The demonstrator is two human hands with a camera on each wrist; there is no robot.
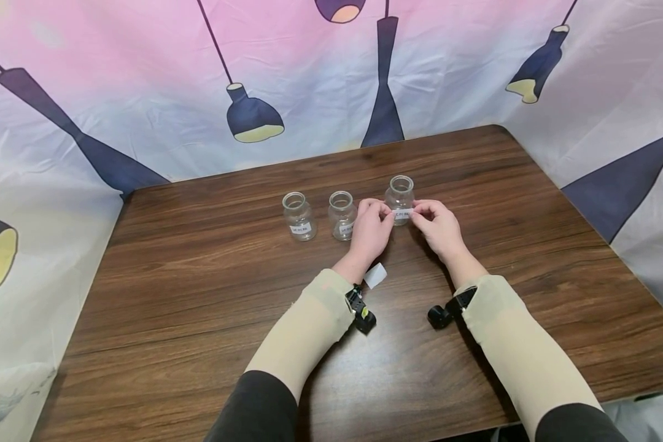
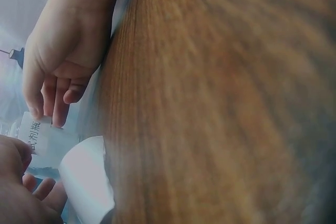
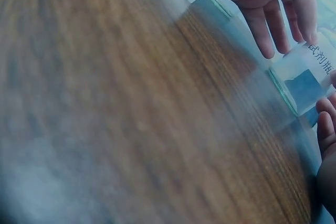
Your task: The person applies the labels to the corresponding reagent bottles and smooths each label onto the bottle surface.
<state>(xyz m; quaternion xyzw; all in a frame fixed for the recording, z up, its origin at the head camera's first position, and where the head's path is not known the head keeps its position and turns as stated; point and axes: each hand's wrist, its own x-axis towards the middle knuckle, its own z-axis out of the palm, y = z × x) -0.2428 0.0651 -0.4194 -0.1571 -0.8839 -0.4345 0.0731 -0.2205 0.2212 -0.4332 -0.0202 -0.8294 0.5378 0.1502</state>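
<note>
Three clear glass jars stand on the table. The right-hand jar [image 1: 400,187] has a small white label [image 1: 402,213] with black print across its front. My left hand [image 1: 371,230] pinches the label's left end between thumb and finger. At the opposite end, the fingertips of my right hand [image 1: 442,232] pinch it too. The label lies against the glass; whether it sticks cannot be told. In the left wrist view, printed characters show on the label [image 2: 34,132] between both hands. The middle jar [image 1: 341,212] and the left jar [image 1: 298,215] carry similar labels.
A piece of white paper [image 1: 376,275] lies on the brown wooden table [image 1: 199,294], close to my left wrist. Black wrist cameras [image 1: 439,317] hang beneath both forearms. A patterned cloth backdrop [image 1: 320,80] rises behind the table's far edge.
</note>
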